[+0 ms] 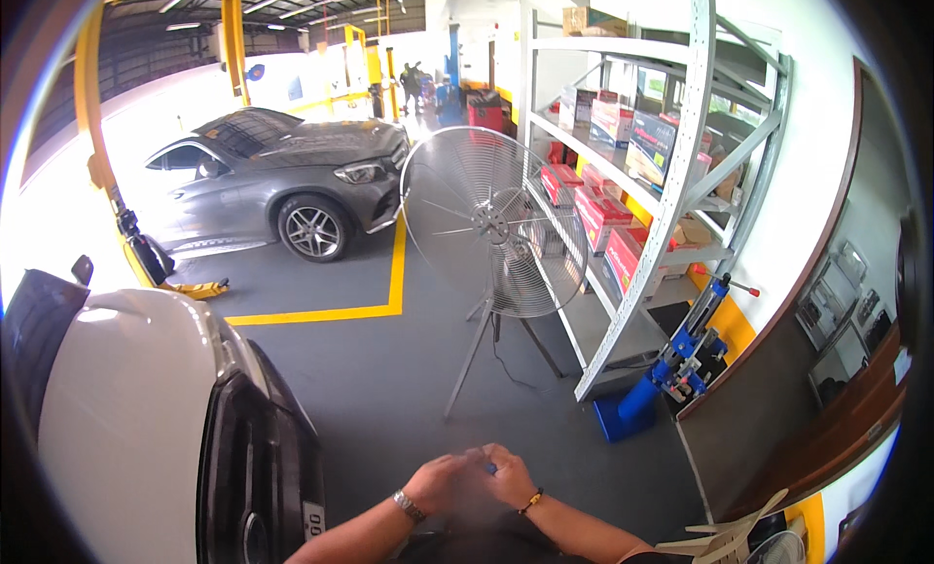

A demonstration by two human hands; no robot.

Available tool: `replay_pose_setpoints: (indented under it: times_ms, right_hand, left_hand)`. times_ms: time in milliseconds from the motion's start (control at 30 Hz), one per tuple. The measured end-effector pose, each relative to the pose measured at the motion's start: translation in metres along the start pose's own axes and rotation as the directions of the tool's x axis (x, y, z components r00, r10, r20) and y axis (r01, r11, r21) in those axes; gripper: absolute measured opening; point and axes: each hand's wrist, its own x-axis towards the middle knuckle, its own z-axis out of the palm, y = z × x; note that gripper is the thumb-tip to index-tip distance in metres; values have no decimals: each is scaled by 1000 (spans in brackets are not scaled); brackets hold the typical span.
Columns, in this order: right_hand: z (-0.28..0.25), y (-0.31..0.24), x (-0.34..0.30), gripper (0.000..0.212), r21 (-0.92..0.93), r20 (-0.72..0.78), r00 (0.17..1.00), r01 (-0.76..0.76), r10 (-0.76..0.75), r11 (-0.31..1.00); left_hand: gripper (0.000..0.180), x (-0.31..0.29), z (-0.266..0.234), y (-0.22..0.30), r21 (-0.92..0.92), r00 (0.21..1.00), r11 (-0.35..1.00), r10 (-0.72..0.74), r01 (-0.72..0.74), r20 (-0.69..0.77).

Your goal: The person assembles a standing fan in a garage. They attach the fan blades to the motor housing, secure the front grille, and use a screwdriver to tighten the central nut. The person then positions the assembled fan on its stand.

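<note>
My left hand (443, 481), with a metal-band watch (409, 507) on its wrist, is held in front of my body with its fingers closed. Close against it is my right hand (510, 480), which wears a dark bracelet (531, 502). A small blue thing (491, 468) shows at the right hand's fingers; its kind is too small to tell. A hazy smear lies over the gap between the hands, so what the left fingers grip, if anything, is hidden. Ahead of both hands stands a large wire-caged fan (493, 223) on a tripod.
A white car (126, 389) is close on my left; a grey car (282, 175) stands beyond, beside a yellow lift post (97, 126). To the right are metal shelves (671, 175) with boxes, a blue floor-standing tool (642, 399) and a brown door (817, 437). A beige chair (725, 535) is near my right elbow.
</note>
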Motion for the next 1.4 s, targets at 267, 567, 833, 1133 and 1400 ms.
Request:
replay_pose_setpoints:
  times_ms: [267, 567, 833, 1133, 1400]
  right_hand:
    - [-58, 81, 123, 24, -80, -308, 943, 108, -128, 991]
    - [-232, 169, 299, 8, 63, -678, 734, 113, -41, 992]
    - [-485, 248, 520, 15, -619, -718, 586, -292, -375, 729]
    - [-572, 281, 729, 30, -725, -621, 783, -589, 31, 357]
    - [-597, 292, 762, 33, -653, -705, 656, -749, 270, 115]
  left_hand:
    - [11, 159, 40, 90, 183, 994, 983, 2, 18, -111]
    - [28, 336, 70, 184, 375, 999, 926, 41, -38, 1]
    - [26, 374, 22, 219, 237, 952, 962, 191, -133, -240]
    - [23, 375, -30, 212, 299, 805, 941, 297, -157, -513]
    - [26, 384, -27, 221, 347, 783, 929, 310, -128, -539]
